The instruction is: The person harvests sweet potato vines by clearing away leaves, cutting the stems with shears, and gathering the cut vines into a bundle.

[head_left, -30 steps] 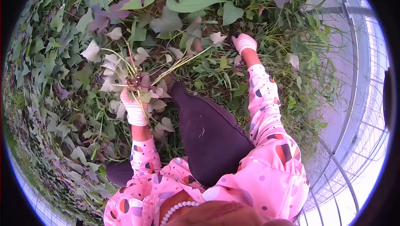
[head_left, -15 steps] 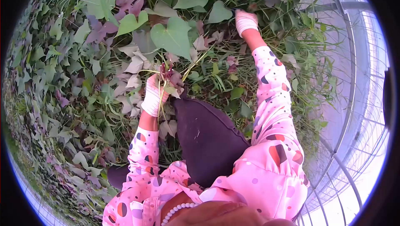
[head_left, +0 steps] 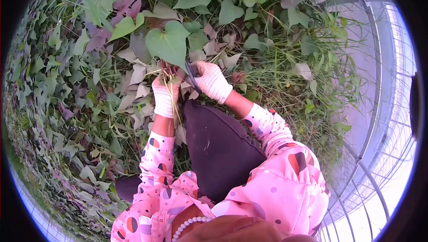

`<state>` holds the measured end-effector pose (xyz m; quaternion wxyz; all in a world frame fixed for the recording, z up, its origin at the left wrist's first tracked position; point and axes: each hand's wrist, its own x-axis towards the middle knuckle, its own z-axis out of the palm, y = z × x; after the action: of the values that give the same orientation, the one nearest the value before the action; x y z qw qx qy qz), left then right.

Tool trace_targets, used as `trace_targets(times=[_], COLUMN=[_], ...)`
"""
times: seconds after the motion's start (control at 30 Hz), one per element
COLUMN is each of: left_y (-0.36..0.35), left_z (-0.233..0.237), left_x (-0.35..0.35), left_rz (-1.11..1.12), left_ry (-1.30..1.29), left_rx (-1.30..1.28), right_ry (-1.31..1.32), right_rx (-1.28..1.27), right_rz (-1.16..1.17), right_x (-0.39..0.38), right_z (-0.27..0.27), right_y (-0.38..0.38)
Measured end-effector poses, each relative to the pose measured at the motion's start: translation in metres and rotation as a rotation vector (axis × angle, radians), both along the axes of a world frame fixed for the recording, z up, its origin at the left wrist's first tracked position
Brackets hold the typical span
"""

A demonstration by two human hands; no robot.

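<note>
My left hand (head_left: 165, 95), in a pale striped glove, is closed around a bunch of sweet potato vine stems (head_left: 170, 86), with reddish cut-looking ends at the top. Close on its right, my right hand (head_left: 212, 81), gloved the same way, grips a dark, curved hand tool (head_left: 192, 76), whose looped shape looks like a scissors handle; its working end is hidden among the stems and leaves. A large heart-shaped green leaf (head_left: 168, 43) spreads just above both hands. Pale, wilted-looking leaves (head_left: 137, 74) lie beside my left hand.
Dense vines (head_left: 67, 86) cover the ground to the left and ahead. Tangled grass (head_left: 285, 81) grows on the right, up to a wire mesh fence (head_left: 379, 77) with metal bars. My dark-trousered knee (head_left: 218, 148) rises just below the hands.
My right hand has come back from the foliage at the upper right to beside my left hand, carrying the dark tool. My left hand keeps its hold on the stems and has shifted slightly.
</note>
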<state>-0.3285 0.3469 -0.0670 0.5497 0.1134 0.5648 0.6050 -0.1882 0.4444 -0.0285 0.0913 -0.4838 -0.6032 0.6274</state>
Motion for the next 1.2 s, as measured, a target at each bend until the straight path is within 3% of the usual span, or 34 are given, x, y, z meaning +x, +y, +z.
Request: trace_targets(times=[0.07, 0.1, 0.13, 0.17, 0.2, 0.23, 0.27, 0.4, 0.43, 0.47, 0.5, 0.53, 0.57, 0.67, 0.7, 0.77, 0.83, 0.87, 0.97, 1.03, 1.1, 1.17, 1.2], left_y=[-0.002, -0.005, -0.008, -0.010, -0.017, -0.022, -0.026, -0.068, -0.078, -0.095, -0.093, -0.100, -0.101, -0.083, -0.089, -0.097, -0.084, -0.084, -0.075, -0.067, -0.068, -0.070, -0.070], left_z=[0.017, 0.027, 0.040, 0.054, 0.065, 0.080, 0.094, 0.102, 0.104, 0.095, 0.104, 0.098, 0.097, 0.107, 0.099, 0.086, 0.097, 0.094, 0.094, 0.102, 0.099, 0.094, 0.092], left_x=[-0.006, -0.011, -0.017, -0.023, -0.031, -0.042, -0.052, -0.103, -0.115, -0.131, -0.129, -0.131, -0.131, -0.113, -0.116, -0.112, -0.095, -0.092, -0.081, -0.072, -0.069, -0.068, -0.067], left_rz=[0.124, 0.106, 0.203, 0.305, 0.405, 0.504, 0.544, 0.718, 0.720, 0.766, 0.830, 0.760, 0.687, 0.676, 0.696, 0.650, 0.675, 0.622, 0.560, 0.506, 0.511, 0.509, 0.511], left_ry=[-0.002, 0.107, 0.060, 0.015, -0.083, -0.181, -0.086, 0.321, 0.452, 0.384, 0.295, 0.363, 0.431, 0.411, 0.206, 0.179, 0.150, 0.135, 0.156, 0.242, 0.202, 0.176, 0.175], left_rx=[-0.054, -0.111, -0.166, -0.217, -0.180, -0.139, -0.100, -0.043, -0.086, -0.026, 0.025, 0.016, 0.007, -0.129, -0.053, -0.038, -0.158, -0.120, -0.105, -0.164, -0.161, -0.244, -0.246], right_ry=[0.082, -0.025, 0.044, 0.041, -0.116, -0.448, -0.687, -1.116, -1.126, -1.090, -0.836, -0.581, -0.344, -0.625, -0.685, -0.740, -0.754, -0.865, -0.928, -0.981, -0.967, -0.781, -0.764], right_rx=[0.019, 0.060, -0.066, 0.031, 0.155, 0.546, 0.539, 0.507, 0.374, 0.299, 0.272, 0.221, 0.186, 0.273, 0.279, 0.296, 0.617, 0.718, 0.441, 0.514, 0.819, 0.792, 0.749], right_rz=[0.032, 0.010, -0.125, -0.199, -0.151, -0.087, -0.078, -0.071, -0.057, -0.129, -0.215, -0.291, -0.582, -0.435, -0.380, -0.312, -0.184, -0.106, -0.168, 0.064, 0.428, 0.309, 0.295], right_x=[-0.006, -0.007, -0.002, 0.008, 0.024, 0.045, 0.068, 0.178, 0.189, 0.196, 0.198, 0.198, 0.197, 0.211, 0.217, 0.210, 0.180, 0.178, 0.140, 0.150, 0.187, 0.070, 0.045], right_z=[0.005, 0.019, 0.006, -0.004, -0.008, -0.024, -0.030, -0.076, -0.076, -0.084, -0.086, -0.087, -0.109, -0.122, -0.125, -0.113, -0.063, -0.070, -0.071, -0.139, -0.294, -0.157, -0.170], right_y=[0.007, 0.022, 0.035, 0.057, 0.083, 0.107, 0.125, 0.124, 0.108, 0.088, 0.069, 0.051, 0.034, 0.032, 0.035, 0.046, 0.054, 0.062, 0.114, 0.160, 0.224, 0.183, 0.176])
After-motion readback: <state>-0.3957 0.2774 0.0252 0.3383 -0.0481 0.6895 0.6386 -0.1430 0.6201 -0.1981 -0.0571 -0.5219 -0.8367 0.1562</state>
